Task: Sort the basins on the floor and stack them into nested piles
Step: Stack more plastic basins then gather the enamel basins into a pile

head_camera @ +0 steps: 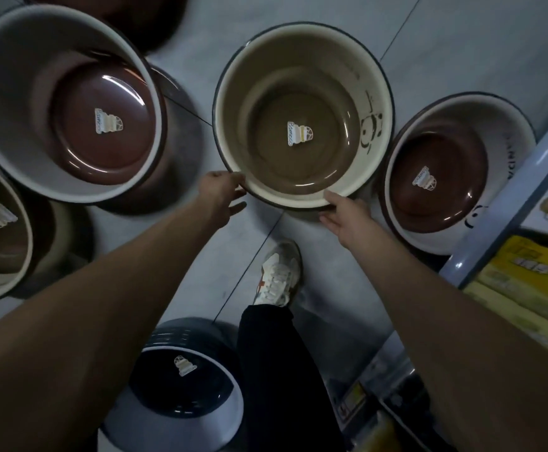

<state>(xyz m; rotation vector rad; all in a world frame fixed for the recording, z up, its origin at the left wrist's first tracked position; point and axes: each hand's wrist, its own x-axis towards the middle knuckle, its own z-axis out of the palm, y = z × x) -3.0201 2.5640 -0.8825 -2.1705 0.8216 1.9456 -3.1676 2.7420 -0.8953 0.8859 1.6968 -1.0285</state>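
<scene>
Pick-up step, I'd say: tan basin (pixel 302 132) at frame centre, left hand (pixel 223 194) and right hand (pixel 344 216) each pinching its near rim. Next: lift level, nest into a same-size pile.

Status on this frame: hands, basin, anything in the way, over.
Left hand and right hand pinch near rim of tan basin. Basin upright, nothing nested inside. Brown basin crowds its right side.

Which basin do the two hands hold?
The cream basin at centre, with the olive-brown bottom: the left hand and right hand pinch its near rim. Neither hand touches any other.
</scene>
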